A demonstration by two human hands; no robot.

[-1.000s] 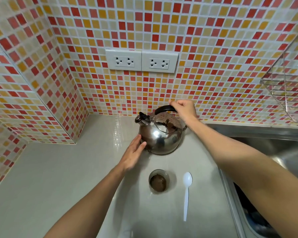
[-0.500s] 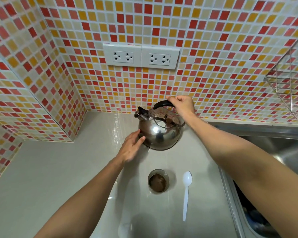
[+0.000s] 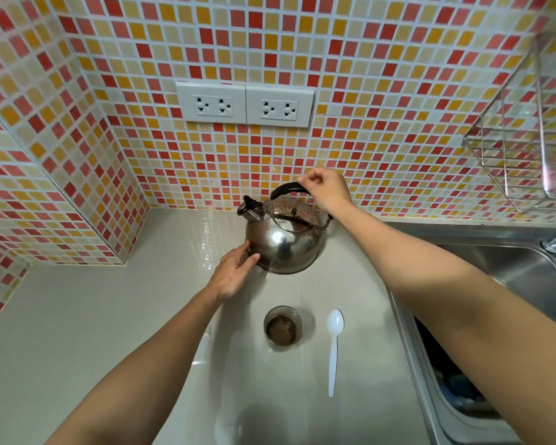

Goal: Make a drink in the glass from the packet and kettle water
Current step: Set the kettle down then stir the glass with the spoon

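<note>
Steel kettle (image 3: 283, 244): polished, round-bellied, mirror finish reflecting the room; sitting on the counter (image 3: 77, 332) near the back wall, spout w/ black cap pointing left, black arched handle (image 3: 286, 188) on top.

Counter: pale grey, glossy, smooth, catching light in streaks.

Glass (image 3: 282, 327): small, round, clear; standing upright on the counter in front of the kettle, apart from it. Brown powder is lying in the bottom; no liquid level can be made out.

Spoon (image 3: 334, 345): white plastic, thin, lying flat just right of the glass, bowl toward the wall, handle toward the viewer, not touching the glass.

Wall tiles (image 3: 382, 91): small square mosaic, red/orange/cream, white grout. Two white sockets (image 3: 244, 104) side by side above the kettle.

Sink (image 3: 511, 284): brushed steel, at right, rim meeting the counter edge. Wire rack (image 3: 527, 139): chrome, hanging on the wall above it.

Right hand (image 3: 326, 191): arm is reaching fwd over the counter, fingers curled and closed around the right end of the handle, knuckles up.

Left hand (image 3: 235, 273): arm is stretching fwd, palm down, fingers straight and together, tips pressing flat against the kettle's lower left side; not gripping anything.

Packet: not visible.
</note>
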